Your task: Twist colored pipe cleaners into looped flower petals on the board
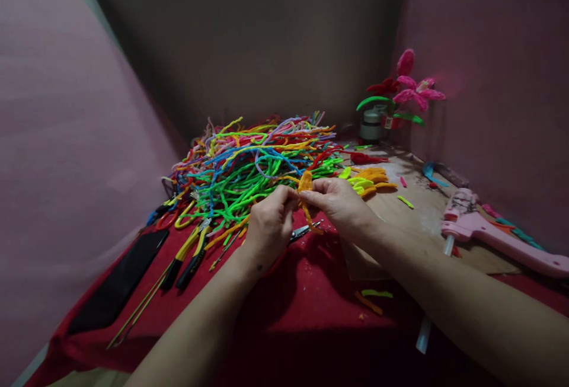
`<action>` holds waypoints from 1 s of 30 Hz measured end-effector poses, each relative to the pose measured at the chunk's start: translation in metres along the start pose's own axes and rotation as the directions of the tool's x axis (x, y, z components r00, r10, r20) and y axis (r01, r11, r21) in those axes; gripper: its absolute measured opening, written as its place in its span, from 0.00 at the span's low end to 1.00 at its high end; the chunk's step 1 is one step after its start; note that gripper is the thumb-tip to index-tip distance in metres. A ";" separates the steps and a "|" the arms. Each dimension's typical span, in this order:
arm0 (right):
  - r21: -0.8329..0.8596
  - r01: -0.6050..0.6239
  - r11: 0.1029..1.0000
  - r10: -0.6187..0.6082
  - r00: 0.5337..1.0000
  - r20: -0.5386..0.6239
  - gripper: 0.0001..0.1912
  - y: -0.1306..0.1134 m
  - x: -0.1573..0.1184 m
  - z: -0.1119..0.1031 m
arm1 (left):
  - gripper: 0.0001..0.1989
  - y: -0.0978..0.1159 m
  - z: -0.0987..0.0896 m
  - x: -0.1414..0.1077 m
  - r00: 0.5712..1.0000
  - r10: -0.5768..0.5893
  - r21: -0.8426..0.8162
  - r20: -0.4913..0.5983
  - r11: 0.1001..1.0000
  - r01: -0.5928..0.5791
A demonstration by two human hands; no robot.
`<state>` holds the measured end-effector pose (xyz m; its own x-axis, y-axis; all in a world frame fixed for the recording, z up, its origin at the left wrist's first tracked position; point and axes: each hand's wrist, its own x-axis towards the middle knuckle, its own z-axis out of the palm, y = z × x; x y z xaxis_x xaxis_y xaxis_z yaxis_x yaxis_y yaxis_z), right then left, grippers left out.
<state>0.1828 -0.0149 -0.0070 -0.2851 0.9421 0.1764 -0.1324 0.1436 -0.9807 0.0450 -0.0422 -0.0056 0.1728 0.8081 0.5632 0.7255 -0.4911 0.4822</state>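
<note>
Along the left edge of a red-covered surface [306, 298], a black flat slab [119, 280] is lying at a slant. Just right of it, pliers [191, 253] with yellow and black handles are resting open. Behind them, a large heap of fuzzy stems [249, 168] in green, blue, red, orange, pink and purple is spreading toward the back edge.

Near the middle, the left hand [271, 218] is keeping a narrow grip, its fingertips pinching the left side of an orange fuzzy piece [305, 182]. The piece is standing above the surface, its thin tail hanging down. Metal scissors [302, 232] are lying below, partly hidden by the left hand. The right hand [340, 203] is holding the same piece in a narrow grip between thumb and fingers.

Beyond the right hand, yellow and orange petals [373, 176] are lying on a pale board [400, 221]. Toward the back right corner, a jar [371, 125] is standing beside a pink flower [418, 92]. Near the right edge, a pink glue gun [502, 239] is lying on its side.
</note>
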 end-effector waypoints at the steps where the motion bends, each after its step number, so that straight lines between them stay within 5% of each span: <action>1: -0.006 -0.003 1.000 0.003 1.000 -0.004 0.12 0.001 0.000 0.000 | 0.04 -0.002 0.002 -0.001 0.998 0.054 0.080 -0.015 0.995 -0.053; 6: -0.037 -0.010 0.999 0.009 0.999 -0.033 0.10 0.002 0.000 0.000 | 0.05 -0.003 0.005 -0.003 0.983 0.180 0.285 -0.045 0.945 -0.160; 13: -0.069 0.061 0.996 -0.066 0.995 -0.076 0.07 0.005 0.000 0.003 | 0.05 0.008 0.001 -0.003 0.998 -0.035 0.090 -0.060 0.995 0.040; 18: 0.002 0.014 1.000 -0.014 0.997 -0.081 0.08 0.004 0.001 0.001 | 0.05 0.002 0.000 -0.002 1.000 -0.003 -0.010 0.025 1.000 0.003; 24: 0.125 -0.006 0.992 0.009 1.000 -0.019 0.11 -0.002 0.000 -0.003 | 0.11 0.005 -0.006 0.009 0.941 -0.279 -0.467 0.189 0.817 0.337; 30: 0.129 0.039 0.991 -0.041 0.999 0.014 0.08 -0.004 -0.002 -0.001 | 0.13 0.008 -0.011 0.012 0.869 -0.385 -0.499 0.310 0.713 0.493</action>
<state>0.1848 -0.0174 -0.0038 -0.2929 0.9310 0.2179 -0.2650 0.1400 -0.9540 0.0459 -0.0402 0.0122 0.0770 0.9924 0.0961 0.2699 -0.1135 0.9562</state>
